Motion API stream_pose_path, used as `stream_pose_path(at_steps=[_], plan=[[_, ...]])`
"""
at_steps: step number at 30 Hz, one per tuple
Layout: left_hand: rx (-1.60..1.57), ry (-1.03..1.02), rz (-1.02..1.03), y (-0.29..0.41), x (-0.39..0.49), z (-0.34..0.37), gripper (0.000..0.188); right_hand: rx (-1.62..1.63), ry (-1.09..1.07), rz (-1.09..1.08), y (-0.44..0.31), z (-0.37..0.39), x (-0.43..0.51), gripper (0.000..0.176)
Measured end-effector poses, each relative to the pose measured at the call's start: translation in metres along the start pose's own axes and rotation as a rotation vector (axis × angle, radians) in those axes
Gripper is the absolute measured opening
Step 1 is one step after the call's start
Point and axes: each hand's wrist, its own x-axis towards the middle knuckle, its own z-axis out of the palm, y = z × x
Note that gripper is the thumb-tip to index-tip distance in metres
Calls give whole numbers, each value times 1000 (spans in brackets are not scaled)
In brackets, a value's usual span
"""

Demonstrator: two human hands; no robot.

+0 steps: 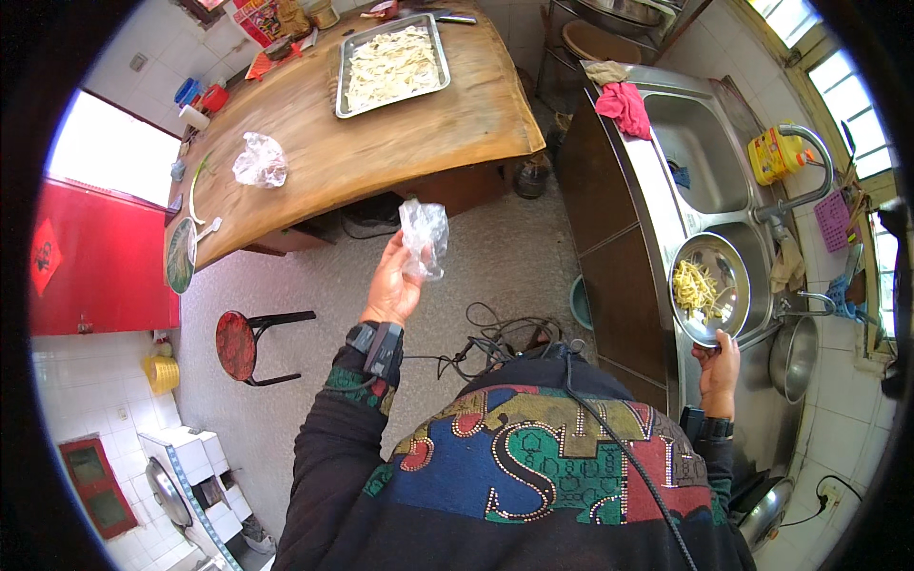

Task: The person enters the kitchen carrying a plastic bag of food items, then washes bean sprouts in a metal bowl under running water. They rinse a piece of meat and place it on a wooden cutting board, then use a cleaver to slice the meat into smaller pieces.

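Observation:
A crumpled clear plastic bag [426, 239] is pinched in my left hand [393, 285], held up over the floor in front of the wooden table. At the sink counter, my right hand [717, 371] grips the near rim of a shiny metal bowl [732, 278]. Pale yellow-green cut strips of food [694, 289] lie in the bowl's left side. The bowl is above the nearer sink basin [758, 250] and overlaps the counter edge; what supports it underneath is hidden. Another crumpled plastic bag [260, 160] rests on the wooden table [307, 185].
On the table stands a metal tray [341, 93] of pale sliced food, with a knife [457, 20] beyond it. A pink cloth [624, 110] hangs over the counter edge. Cables [493, 342] lie on the floor near me. A round stool [237, 346] stands to the left.

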Motion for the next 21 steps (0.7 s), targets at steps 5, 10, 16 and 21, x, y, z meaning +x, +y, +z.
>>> stream_pose_path(at_steps=[5, 10, 16, 21], plan=[[71, -3, 120, -1, 55, 48, 35, -11, 47, 16, -6, 6, 20, 23], [50, -48, 157, 5, 118, 96, 43, 17, -37, -60, -18, 21, 59, 28], [160, 49, 170, -16, 201, 121, 49, 19, -30, -58, -29, 29, 91, 32], [155, 10, 88, -40, 250, 112, 49, 15, 6, -22, -33, 24, 129, 34]])
